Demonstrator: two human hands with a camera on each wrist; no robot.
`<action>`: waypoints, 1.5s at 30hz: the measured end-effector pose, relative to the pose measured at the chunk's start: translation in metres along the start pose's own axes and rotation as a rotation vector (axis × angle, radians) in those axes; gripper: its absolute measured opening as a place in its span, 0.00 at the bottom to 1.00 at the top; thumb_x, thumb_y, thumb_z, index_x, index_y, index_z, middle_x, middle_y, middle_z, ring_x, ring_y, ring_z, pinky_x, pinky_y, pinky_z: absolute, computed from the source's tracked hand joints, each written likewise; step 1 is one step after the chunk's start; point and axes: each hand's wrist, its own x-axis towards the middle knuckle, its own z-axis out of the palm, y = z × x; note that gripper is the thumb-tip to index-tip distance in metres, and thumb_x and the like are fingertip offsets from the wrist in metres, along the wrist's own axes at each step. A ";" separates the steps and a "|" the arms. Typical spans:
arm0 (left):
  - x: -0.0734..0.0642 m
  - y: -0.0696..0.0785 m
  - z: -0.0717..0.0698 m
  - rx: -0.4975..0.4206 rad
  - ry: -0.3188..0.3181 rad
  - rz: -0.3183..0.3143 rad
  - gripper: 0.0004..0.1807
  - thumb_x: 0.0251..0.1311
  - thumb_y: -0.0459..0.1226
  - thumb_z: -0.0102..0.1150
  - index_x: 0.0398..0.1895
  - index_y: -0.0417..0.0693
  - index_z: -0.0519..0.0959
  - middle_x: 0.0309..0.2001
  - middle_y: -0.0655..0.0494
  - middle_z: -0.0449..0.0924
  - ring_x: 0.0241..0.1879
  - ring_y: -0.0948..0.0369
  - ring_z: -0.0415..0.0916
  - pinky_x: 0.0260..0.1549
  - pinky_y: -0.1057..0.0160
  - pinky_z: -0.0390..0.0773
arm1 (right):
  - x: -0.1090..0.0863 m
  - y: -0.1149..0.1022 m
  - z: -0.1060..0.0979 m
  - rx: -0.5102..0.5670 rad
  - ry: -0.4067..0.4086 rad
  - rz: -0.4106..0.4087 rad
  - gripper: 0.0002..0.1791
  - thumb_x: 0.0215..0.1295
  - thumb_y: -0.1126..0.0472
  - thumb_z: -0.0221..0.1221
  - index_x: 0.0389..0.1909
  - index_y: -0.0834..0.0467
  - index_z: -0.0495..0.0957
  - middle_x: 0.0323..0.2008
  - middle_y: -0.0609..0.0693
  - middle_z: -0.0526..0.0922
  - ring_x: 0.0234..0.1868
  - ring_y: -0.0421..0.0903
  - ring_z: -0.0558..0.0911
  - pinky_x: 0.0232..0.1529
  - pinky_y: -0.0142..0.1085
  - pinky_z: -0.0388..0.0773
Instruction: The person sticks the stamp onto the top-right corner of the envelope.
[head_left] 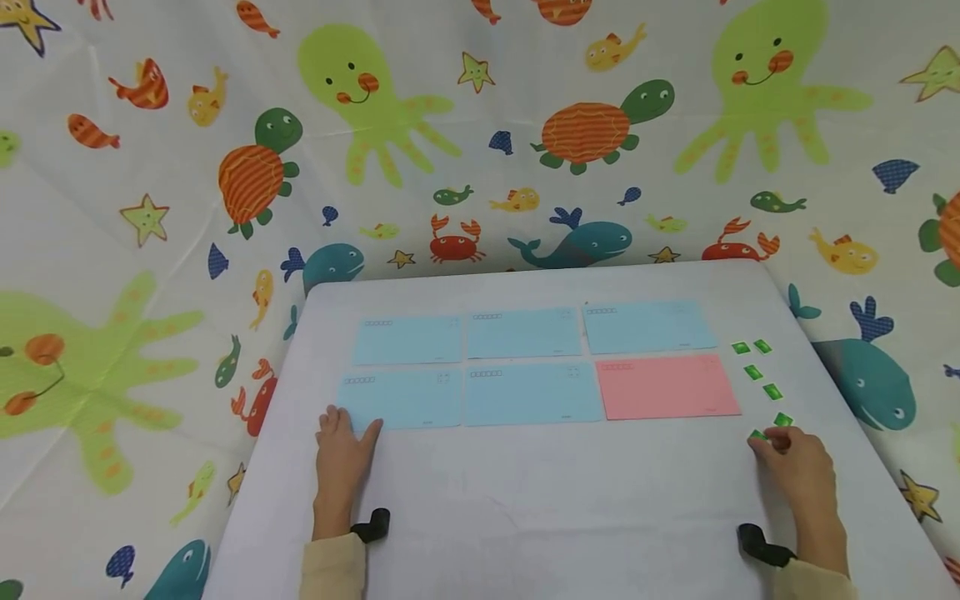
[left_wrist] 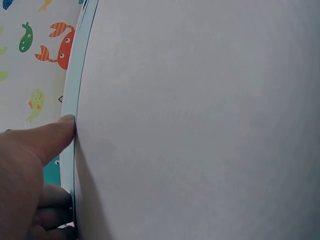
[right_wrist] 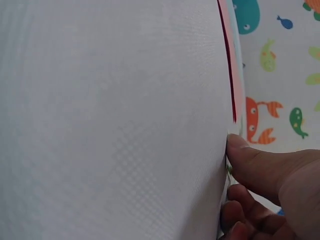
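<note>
While the left hand point(head_left: 342, 458) spreads its thumb and fingers at the corner of a light-blue rectangular paper envelope point(head_left: 401, 400), the right hand point(head_left: 802, 471) bends thumb and forefinger at a small green four-sided piece point(head_left: 758, 434) on the right of the white surface point(head_left: 540, 508); whether they pinch it cannot be told. Ahead and left of this nearer hand lies a pink rectangular paper envelope point(head_left: 667, 387), long axis crosswise.

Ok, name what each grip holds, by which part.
The left grip holds nothing, resting at a light-blue rectangular card. The right grip is at a small green rectangle; whether it pinches this cannot be told.
</note>
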 end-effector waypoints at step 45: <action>-0.001 0.003 -0.001 0.005 0.000 0.002 0.49 0.70 0.52 0.54 0.74 0.21 0.48 0.77 0.24 0.36 0.77 0.30 0.34 0.73 0.33 0.43 | 0.002 0.001 -0.009 0.093 -0.090 0.013 0.27 0.74 0.60 0.40 0.69 0.70 0.60 0.57 0.74 0.66 0.52 0.66 0.68 0.44 0.51 0.74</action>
